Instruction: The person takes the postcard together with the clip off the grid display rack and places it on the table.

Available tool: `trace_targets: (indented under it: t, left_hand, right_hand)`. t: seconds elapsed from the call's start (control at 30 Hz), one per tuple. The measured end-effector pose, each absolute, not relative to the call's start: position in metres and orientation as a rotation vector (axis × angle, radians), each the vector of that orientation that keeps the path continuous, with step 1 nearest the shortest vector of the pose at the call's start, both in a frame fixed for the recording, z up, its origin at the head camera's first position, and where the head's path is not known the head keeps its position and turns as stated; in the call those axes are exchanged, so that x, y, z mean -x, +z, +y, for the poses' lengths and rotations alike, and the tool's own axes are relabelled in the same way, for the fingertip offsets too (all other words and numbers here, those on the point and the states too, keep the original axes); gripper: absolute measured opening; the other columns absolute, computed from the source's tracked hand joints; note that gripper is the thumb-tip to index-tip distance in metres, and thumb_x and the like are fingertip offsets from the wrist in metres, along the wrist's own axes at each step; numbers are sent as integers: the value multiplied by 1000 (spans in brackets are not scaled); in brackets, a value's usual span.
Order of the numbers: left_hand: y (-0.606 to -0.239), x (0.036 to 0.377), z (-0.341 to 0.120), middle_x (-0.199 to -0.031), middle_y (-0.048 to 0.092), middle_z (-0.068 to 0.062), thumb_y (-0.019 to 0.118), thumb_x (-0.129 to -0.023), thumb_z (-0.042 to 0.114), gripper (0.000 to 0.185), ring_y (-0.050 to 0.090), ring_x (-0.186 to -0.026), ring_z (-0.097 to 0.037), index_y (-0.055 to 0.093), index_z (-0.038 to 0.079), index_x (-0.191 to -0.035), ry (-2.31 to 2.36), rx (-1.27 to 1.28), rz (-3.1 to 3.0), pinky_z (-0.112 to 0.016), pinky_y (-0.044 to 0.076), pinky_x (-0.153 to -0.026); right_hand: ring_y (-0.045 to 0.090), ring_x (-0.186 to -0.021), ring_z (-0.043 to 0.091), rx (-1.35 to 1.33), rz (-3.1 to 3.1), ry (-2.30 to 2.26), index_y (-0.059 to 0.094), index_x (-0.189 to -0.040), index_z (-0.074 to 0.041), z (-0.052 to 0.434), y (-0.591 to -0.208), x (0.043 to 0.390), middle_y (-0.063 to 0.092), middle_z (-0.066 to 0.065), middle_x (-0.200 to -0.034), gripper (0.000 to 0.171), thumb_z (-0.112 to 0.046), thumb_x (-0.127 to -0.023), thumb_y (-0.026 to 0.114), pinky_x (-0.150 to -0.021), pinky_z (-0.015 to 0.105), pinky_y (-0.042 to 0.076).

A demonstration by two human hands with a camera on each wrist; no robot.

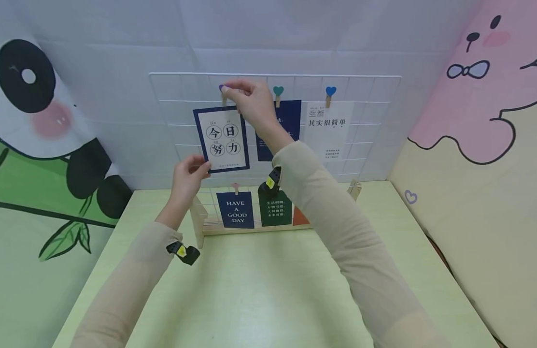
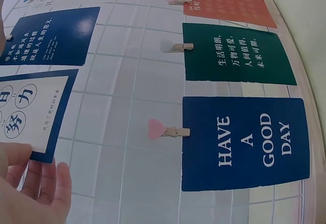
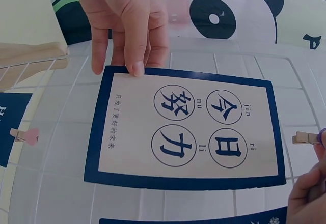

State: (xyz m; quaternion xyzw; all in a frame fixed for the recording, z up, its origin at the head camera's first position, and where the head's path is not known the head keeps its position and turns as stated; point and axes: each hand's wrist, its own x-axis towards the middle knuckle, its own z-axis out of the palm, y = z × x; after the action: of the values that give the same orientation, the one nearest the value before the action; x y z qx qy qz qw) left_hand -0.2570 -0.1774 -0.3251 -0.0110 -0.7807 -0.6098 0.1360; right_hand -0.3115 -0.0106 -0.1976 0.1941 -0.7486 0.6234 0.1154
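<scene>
On the pale green worktop (image 1: 268, 290), toward its far edge, stands a white wire grid panel (image 1: 381, 96) in a light wooden base, and both hands are raised to it. Along the grid's lower edge three cards already hang from small wooden clothespins: a dark blue card printed "HAVE A GOOD DAY" (image 2: 245, 143) under a pink heart peg (image 2: 163, 130), a dark green card with white characters (image 2: 238, 54), and an orange card (image 2: 228, 5) beyond it. Above these, near the grid's left side, the left hand (image 1: 188, 175) pinches the lower left corner of a white card with a navy border and four circled characters (image 3: 186, 129), thumb in front and fingers behind, steadying it flat against the wires. The right hand (image 1: 251, 101) is curled round a small wooden clothespin with a purple top (image 1: 223, 93) at the card's upper edge, squeezing it between fingertips and thumb. Farther along the grid's top row, a navy card (image 1: 290, 116) hangs from a teal heart peg (image 1: 278, 92) and a white card (image 1: 329, 129) from a blue heart peg (image 1: 331, 92). Judging by this, five cards are pegged; whether the sixth is clipped fast cannot be told, and both hands have yet to let go.
</scene>
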Motion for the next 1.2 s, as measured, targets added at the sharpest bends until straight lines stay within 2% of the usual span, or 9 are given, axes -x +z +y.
trace_targets:
  t: [0.27, 0.47, 0.77, 1.0, 1.2]
  left_hand:
    - [-327, 253, -181, -105, 52, -12, 52, -89, 14, 27, 52, -93, -20, 50, -3, -110, -1803, 48, -2253, -23, 47, -78]
    - [-330, 252, -182, -105, 52, -13, 53, -89, 15, 29, 52, -94, -20, 50, -3, -111, -1815, 45, -2253, -24, 47, -78]
    - [-332, 248, -182, -105, 52, -12, 52, -89, 17, 29, 52, -94, -19, 50, -2, -111, -1810, 40, -2261, -24, 46, -79]
    - [-334, 245, -182, -107, 51, -12, 52, -89, 17, 31, 51, -95, -20, 49, -2, -113, -1814, 16, -2278, -24, 46, -80]
    - [-338, 242, -183, -107, 52, -12, 53, -89, 19, 32, 52, -94, -19, 49, -2, -114, -1809, 17, -2289, -24, 46, -80]
  right_hand:
    - [37, -48, 13, -585, -2201, 1846, 66, -100, -11, -2, -197, 295, 43, 3, -57, 19, -21, -84, 61, -43, 21, 30]
    - [37, -49, 14, -615, -2195, 1882, 65, -100, -10, 4, -204, 293, 42, 4, -56, 19, -19, -85, 60, -44, 22, 30]
    - [39, -52, 14, -627, -2227, 1874, 66, -101, -10, 13, -211, 290, 46, 8, -64, 20, -20, -85, 60, -46, 21, 31]
    - [35, -46, 15, -626, -2253, 1869, 66, -101, -11, 21, -218, 288, 41, 5, -55, 20, -22, -84, 61, -41, 22, 27]
    - [35, -47, 16, -607, -2272, 1887, 66, -102, -12, 29, -224, 285, 40, 5, -55, 21, -22, -84, 61, -42, 22, 28]
